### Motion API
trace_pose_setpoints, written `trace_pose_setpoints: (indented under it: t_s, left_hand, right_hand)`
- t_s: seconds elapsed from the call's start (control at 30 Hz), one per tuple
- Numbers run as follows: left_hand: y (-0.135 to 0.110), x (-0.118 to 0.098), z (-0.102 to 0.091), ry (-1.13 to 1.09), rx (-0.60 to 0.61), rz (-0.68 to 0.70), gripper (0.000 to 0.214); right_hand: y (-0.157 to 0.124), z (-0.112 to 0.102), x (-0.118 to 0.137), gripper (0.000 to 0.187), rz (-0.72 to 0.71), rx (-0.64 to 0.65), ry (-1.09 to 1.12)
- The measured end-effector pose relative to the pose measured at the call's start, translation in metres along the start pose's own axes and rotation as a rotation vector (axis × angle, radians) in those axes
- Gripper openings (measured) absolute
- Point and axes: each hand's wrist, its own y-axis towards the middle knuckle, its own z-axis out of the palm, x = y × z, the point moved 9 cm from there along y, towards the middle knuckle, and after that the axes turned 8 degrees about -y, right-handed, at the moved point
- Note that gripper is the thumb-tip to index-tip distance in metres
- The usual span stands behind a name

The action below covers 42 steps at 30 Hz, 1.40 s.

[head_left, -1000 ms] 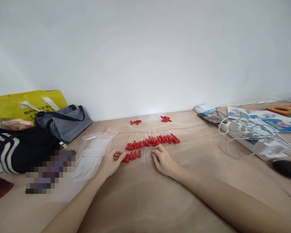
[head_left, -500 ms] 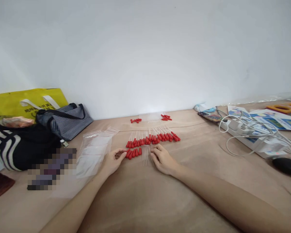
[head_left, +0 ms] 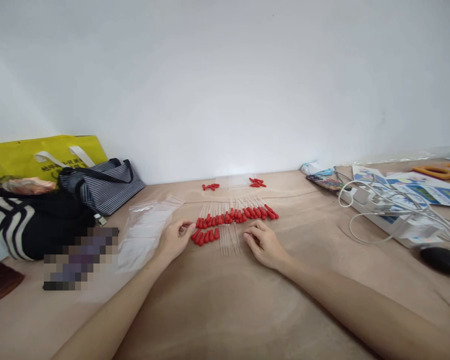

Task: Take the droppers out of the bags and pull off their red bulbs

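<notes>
Droppers with red rubber bulbs and clear thin tubes [head_left: 244,216] lie side by side in a long row, tubes pointing away from me. Closer to me is a short group of red rubber bulbs [head_left: 206,236]. Just right of that group, several bare clear tubes [head_left: 228,240] lie parallel on the cloth. My left hand [head_left: 175,239] rests at the left end of the red bulbs, its fingers bent loosely and nothing visible in them. To the right of the bare tubes sits my right hand [head_left: 264,243], fingers curled but apart, with nothing visible in its grasp.
Near the wall lie more red bulbs [head_left: 210,187], a clear bag [head_left: 238,181] and red-bulbed droppers [head_left: 257,182]. Plastic bags [head_left: 144,232], a striped bag [head_left: 103,185] and a yellow bag [head_left: 86,145] occupy the left. A cabled power strip [head_left: 397,227] and mouse [head_left: 442,260] are right.
My right hand has moved right, away from the bare tubes, leaving one tube at the right of that group. My left hand has lifted slightly from the near red bulbs, which shifted a little left.
</notes>
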Motion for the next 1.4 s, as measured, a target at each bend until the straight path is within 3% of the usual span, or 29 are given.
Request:
trace_pose_setpoints:
  t_s: [0.17, 0.33, 0.47, 0.57, 0.67, 0.77, 0.9, 1.17, 1.3, 1.4]
  left_hand:
    - [0.021, -0.032, 0.018, 0.185, 0.006, 0.165, 0.024]
    - [0.038, -0.027, 0.038, 0.256, 0.019, 0.123, 0.027]
    - [0.039, -0.026, 0.030, 0.246, -0.067, 0.102, 0.020]
    - [0.029, -0.032, 0.015, 0.232, -0.174, 0.121, 0.017]
    - [0.003, -0.048, 0.010, 0.124, -0.222, 0.284, 0.018]
    - [-0.030, -0.069, 0.023, 0.016, -0.100, 0.522, 0.015]
    - [-0.059, -0.085, 0.035, -0.037, -0.029, 0.711, 0.009]
    - [-0.064, -0.093, 0.039, -0.004, -0.027, 0.820, 0.011]
    - [-0.063, -0.094, 0.043, -0.005, -0.011, 0.822, 0.011]
    - [-0.062, -0.097, 0.052, 0.026, 0.028, 0.838, 0.023]
  right_hand:
    - [-0.001, -0.002, -0.003, 0.015, 0.018, -0.002, 0.005]
    - [-0.005, -0.004, -0.005, 0.013, 0.022, 0.004, 0.018]
    - [-0.005, -0.001, -0.006, 0.013, 0.053, 0.043, 0.022]
    - [-0.004, 0.000, -0.005, 0.015, 0.050, 0.039, 0.006]
    - [-0.002, -0.009, -0.002, 0.030, 0.017, -0.057, -0.074]
    - [-0.001, -0.018, 0.008, 0.046, -0.080, -0.145, -0.205]
    - [0.000, -0.009, 0.027, 0.041, -0.270, -0.043, -0.353]
    - [-0.001, 0.005, 0.028, 0.019, -0.330, 0.056, -0.399]
    - [-0.002, 0.003, 0.028, 0.015, -0.336, 0.028, -0.398]
    - [-0.004, 0.000, 0.034, 0.014, -0.379, -0.017, -0.409]
